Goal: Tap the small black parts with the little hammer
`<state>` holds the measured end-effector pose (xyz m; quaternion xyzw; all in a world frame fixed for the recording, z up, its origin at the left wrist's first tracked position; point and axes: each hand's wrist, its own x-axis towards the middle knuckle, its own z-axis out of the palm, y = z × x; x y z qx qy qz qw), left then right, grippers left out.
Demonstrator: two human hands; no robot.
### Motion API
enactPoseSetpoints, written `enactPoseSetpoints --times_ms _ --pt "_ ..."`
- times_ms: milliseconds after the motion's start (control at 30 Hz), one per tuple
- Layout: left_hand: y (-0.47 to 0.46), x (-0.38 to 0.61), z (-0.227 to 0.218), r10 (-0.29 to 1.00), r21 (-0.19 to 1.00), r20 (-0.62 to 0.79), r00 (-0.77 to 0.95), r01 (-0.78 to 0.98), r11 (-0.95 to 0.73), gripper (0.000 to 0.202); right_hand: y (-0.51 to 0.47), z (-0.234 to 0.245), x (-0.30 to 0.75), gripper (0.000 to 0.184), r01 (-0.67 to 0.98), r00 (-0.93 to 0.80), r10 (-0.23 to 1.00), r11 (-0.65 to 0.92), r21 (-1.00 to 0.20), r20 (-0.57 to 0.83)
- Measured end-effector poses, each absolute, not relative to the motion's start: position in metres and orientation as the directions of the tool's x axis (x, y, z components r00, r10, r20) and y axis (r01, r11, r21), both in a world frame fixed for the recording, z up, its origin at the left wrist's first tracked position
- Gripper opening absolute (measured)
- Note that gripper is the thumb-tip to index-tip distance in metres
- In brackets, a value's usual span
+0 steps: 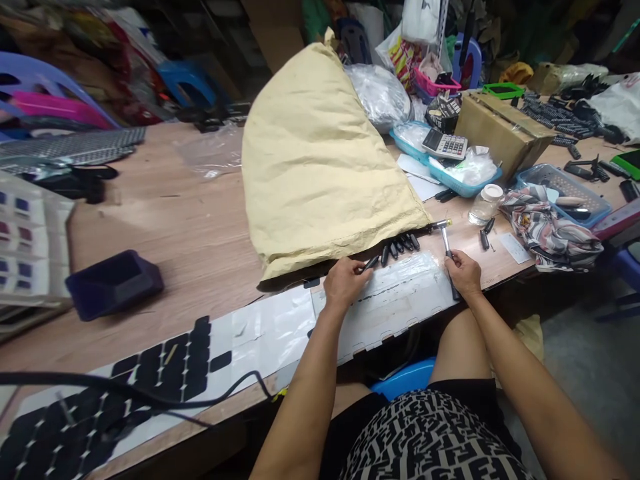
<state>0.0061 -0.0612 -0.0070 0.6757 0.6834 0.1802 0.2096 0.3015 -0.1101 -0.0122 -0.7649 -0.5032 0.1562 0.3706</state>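
My left hand [344, 283] pinches a small black handle-like piece [371, 263] just above a white board [400, 300] at the table's front edge. My right hand [465, 272] is wrapped round the handle of a small hammer [441, 227], whose head points up and away from me. Several similar black pieces [400, 245] lie in a row beyond my left hand, against the open mouth of a big yellow paper sack [320, 160]. What the sack contains is hidden.
Right of the hammer are a lidded clear jar [486, 205], a patterned cloth [550, 230] and blue baskets [595, 200]. A cardboard box [500, 130] and a calculator [445, 143] stand farther back. On the left are a dark blue bin [114, 283], black pads [170, 363] and a black cable [165, 402].
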Motion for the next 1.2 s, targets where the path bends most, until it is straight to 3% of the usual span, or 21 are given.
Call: enactPoseSetpoints --times_ms 167,367,533,833,1067,1200 --pt "-0.088 -0.008 -0.019 0.982 0.652 -0.005 0.186 0.746 -0.138 0.020 -0.110 -0.014 0.301 0.030 0.648 0.451 0.880 -0.208 -0.733 0.149" --pt "-0.094 0.003 -0.036 0.981 0.672 0.108 0.160 0.716 -0.191 0.018 -0.108 -0.018 0.306 0.035 0.552 0.464 0.874 -0.162 -0.818 0.140" --pt "-0.092 0.001 -0.037 0.976 0.674 0.131 0.176 0.706 -0.218 0.017 -0.124 -0.011 0.301 0.038 0.531 0.452 0.856 -0.032 -0.847 0.251" --pt "-0.090 0.000 -0.036 0.981 0.724 0.106 0.161 0.664 -0.188 0.015 -0.187 0.015 0.251 0.028 0.672 -0.073 0.960 0.249 -0.698 0.272" --pt "-0.088 0.002 -0.033 0.981 0.730 0.120 0.150 0.657 -0.190 0.015 -0.187 0.013 0.235 0.030 0.702 -0.203 0.908 0.396 -0.592 0.366" --pt "-0.087 0.003 -0.033 0.983 0.737 0.118 0.139 0.652 -0.181 0.015 -0.183 0.011 0.233 0.029 0.727 -0.243 0.906 0.407 -0.553 0.347"
